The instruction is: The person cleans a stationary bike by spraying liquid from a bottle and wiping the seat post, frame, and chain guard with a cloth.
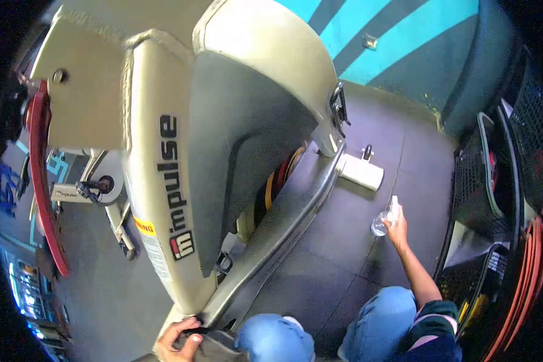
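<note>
My right hand (396, 229) is closed around a clear spray bottle (379, 225) with a white trigger head, low over the dark floor. At the bottom edge, the curled fingers of my left hand (178, 342) press against the lower end of the exercise bike's frame (157, 151). A dark grey piece that looks like a cloth (218, 345) lies in that hand's grip, partly cut off by the frame edge. The bike is beige, with "impulse" lettering and a grey side cover (247, 127). Its dark lower rail (277, 235) runs between my two hands.
A white floor stabiliser (361, 172) sticks out from the bike's far end. Black mesh racks (479, 181) and orange edges (525, 283) line the right side. Another bike (96, 187) stands at left behind a red curved bar (39, 181). A teal wall (404, 54) is ahead.
</note>
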Demonstrator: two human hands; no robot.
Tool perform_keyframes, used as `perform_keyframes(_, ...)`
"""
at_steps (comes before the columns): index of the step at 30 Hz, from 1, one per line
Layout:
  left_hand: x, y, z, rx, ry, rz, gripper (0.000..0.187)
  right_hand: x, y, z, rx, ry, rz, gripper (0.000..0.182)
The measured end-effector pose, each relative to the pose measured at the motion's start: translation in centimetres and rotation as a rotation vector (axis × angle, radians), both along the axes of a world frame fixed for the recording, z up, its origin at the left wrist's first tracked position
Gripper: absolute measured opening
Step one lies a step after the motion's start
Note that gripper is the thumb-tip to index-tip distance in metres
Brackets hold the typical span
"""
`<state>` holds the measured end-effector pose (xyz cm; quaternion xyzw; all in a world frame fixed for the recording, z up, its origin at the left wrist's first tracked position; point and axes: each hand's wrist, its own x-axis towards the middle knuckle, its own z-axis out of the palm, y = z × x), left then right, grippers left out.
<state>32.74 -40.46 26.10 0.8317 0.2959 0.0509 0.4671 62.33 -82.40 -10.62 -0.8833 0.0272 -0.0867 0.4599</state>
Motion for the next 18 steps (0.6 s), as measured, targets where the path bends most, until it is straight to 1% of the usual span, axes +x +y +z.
perform_keyframes(1, -0.4, 0.7, -0.7, -0.016, -0.032, -0.002, 0.028, 0.1, -0.4, -0.3, 0.050, 0.041, -0.003, 0.071)
perform_keyframes(2, -0.8, 1.2, -1.1, -0.075, -0.057, 0.002, 0.029, -0.1, -1.2, -0.5, 0.057, 0.028, 0.008, 0.071)
perform_keyframes(4, -1.0, 1.9, -0.3, -0.112, 0.061, -0.006, 0.031, -0.5, -3.1, -0.3, -0.034, 0.107, 0.157, 0.078)
perform_keyframes(5, -1.1, 2.0, -0.2, -0.143, 0.044, -0.058, 0.032, 0.2, -5.7, -1.8, -0.289, 0.162, 0.171, 0.081)
perform_keyframes(6, -0.7, 1.8, 0.0, -0.136, 0.041, -0.058, 0.032, 0.6, -7.9, -3.1, -0.550, 0.222, 0.180, 0.085)
perform_keyframes(7, 0.0, 1.2, 0.4, -0.072, -0.046, -0.147, 0.027, 0.2, -8.4, -0.2, -0.588, 0.305, 0.135, 0.077)
perform_keyframes(8, 0.8, 0.5, 0.7, -0.013, -0.132, -0.237, 0.025, 0.0, -7.4, 4.8, -0.587, 0.320, 0.106, 0.069)
perform_keyframes(9, 1.9, -0.6, 1.0, -0.022, -0.184, -0.261, 0.022, -0.1, -5.9, 9.4, -0.452, 0.200, 0.170, 0.060)
perform_keyframes(10, 2.8, -1.0, 1.8, 0.016, -0.158, -0.368, 0.022, 0.0, -4.0, 13.9, -0.319, 0.078, 0.233, 0.051)
perform_keyframes(12, 5.3, -2.0, 3.0, 0.098, -0.183, -0.604, 0.020, 0.0, 2.0, 22.4, 0.015, 0.097, 0.526, 0.040)
perform_keyframes(13, 6.3, -2.3, 3.3, 0.110, -0.222, -0.671, 0.017, -0.9, 5.4, 27.1, 0.036, 0.058, 0.733, 0.030)
perform_keyframes(14, 7.0, -2.6, 3.5, 0.119, -0.262, -0.735, 0.015, -1.2, 8.0, 28.9, 0.047, 0.025, 1.014, 0.033)
perform_keyframes(15, 7.0, -2.7, 3.4, 0.149, -0.269, -0.646, 0.014, -1.9, 10.7, 30.5, 0.182, -0.003, 1.276, 0.040)
perform_keyframes(16, 7.5, -2.8, 3.1, 0.101, -0.347, -0.569, 0.011, -3.0, 13.2, 31.2, 0.399, 0.140, 1.448, 0.051)
perform_keyframes(17, 8.0, -3.0, 3.2, 0.097, -0.401, -0.516, 0.011, -4.0, 15.4, 31.9, 0.338, 0.127, 1.551, 0.065)
perform_keyframes(18, 8.3, -3.2, 3.0, 0.086, -0.452, -0.454, 0.012, -5.4, 17.1, 31.8, 0.347, 0.007, 1.560, 0.077)
